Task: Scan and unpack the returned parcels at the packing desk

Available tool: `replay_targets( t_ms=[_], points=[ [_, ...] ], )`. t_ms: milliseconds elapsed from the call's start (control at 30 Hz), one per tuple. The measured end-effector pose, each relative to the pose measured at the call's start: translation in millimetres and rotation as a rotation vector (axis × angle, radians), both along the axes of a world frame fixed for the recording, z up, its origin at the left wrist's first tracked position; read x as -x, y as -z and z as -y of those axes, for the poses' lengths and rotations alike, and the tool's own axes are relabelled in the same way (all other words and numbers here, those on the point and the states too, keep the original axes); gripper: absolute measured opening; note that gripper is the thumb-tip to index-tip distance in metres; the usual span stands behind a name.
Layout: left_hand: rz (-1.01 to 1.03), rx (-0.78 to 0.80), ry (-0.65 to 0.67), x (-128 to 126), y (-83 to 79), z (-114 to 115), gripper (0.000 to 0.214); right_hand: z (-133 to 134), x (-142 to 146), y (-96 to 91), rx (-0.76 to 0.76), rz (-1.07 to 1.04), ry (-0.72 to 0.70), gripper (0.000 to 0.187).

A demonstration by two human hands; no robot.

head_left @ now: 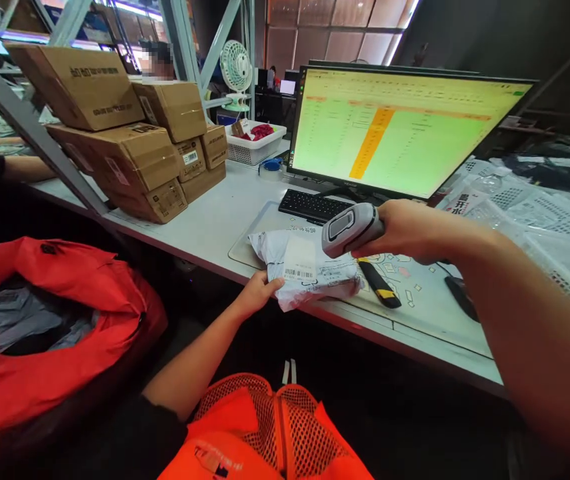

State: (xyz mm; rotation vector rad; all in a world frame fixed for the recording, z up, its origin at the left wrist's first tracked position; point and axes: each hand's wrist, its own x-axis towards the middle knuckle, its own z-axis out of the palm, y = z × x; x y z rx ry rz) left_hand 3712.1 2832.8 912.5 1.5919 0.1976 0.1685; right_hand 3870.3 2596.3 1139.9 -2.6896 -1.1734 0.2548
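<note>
My left hand (259,292) grips the lower left edge of a white plastic mailer bag (332,275), thumb on top. The bag lies at the desk's front edge and carries a label (299,259) with a barcode. Over the bag's right side, my right hand (402,228) is wrapped round a grey barcode scanner (352,228), whose head points left. A black and yellow utility knife (379,283) rests on the desk mat (432,313) just below the scanner. Partly hidden behind my right forearm is a black mouse (459,297).
A lit monitor (389,133) stands behind a black keyboard (309,205). Cardboard boxes (129,157) are stacked at the left beside a white basket (255,150). An open red bag (129,293) sits on the left. Plastic packages (539,207) pile up at the right. Another person's arm (27,168) shows far left.
</note>
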Motion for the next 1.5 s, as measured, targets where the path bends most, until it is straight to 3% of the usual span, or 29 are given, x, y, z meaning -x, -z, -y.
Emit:
replay_targets(
  t_ms=[133, 300, 600, 767, 867, 933, 1000, 1100, 1167, 1267, 1367, 1433, 1500],
  points=[
    [0.002, 0.034, 0.005, 0, 0.4, 0, 0.051, -14, 4, -4.3, 0.174, 0.007, 0.003, 0.037],
    [0.002, 0.012, 0.005, 2, -0.5, 1, 0.048, -21, 9, -7.1, 0.200, 0.028, -0.042, 0.038],
    [0.012, -0.021, 0.005, 3, -3.1, 1, 0.052, -23, 28, -17.9, 0.258, 0.001, -0.009, 0.035],
    [-0.007, -0.032, 0.026, 2, -3.1, 1, 0.058, -13, 23, -14.1, 0.229, -0.063, 0.044, 0.037],
    [0.003, -0.102, 0.036, 7, -5.8, -3, 0.057, 7, 8, 2.4, 0.155, -0.073, 0.118, 0.037],
    [0.040, -0.219, -0.015, 13, -10.6, -11, 0.056, 27, -6, 24.0, 0.082, -0.058, 0.165, 0.031],
    [0.106, -0.379, -0.137, 18, -18.0, -22, 0.053, 49, -23, 53.9, 0.032, -0.020, 0.247, 0.025],
    [0.301, -0.653, -0.260, 19, -32.0, -42, 0.031, 79, -45, 105.8, 0.053, 0.032, 0.528, 0.032],
    [0.441, -0.874, -0.166, 13, -40.9, -55, 0.025, 93, -52, 137.3, 0.099, 0.039, 0.727, 0.043],
    [0.488, -1.234, 0.127, -3, -46.9, -68, 0.070, 103, -51, 169.7, 0.133, 0.048, 0.907, 0.055],
    [0.511, -1.423, 0.322, -19, -39.2, -72, 0.086, 105, -45, 179.2, 0.145, 0.054, 0.968, 0.059],
    [0.599, -1.433, 0.326, -29, -28.0, -71, 0.071, 106, -46, 173.2, 0.161, 0.075, 0.963, 0.063],
    [0.693, -1.389, 0.227, -35, -15.8, -69, 0.048, 105, -53, 161.2, 0.138, 0.176, 0.953, 0.062]
  ],
)
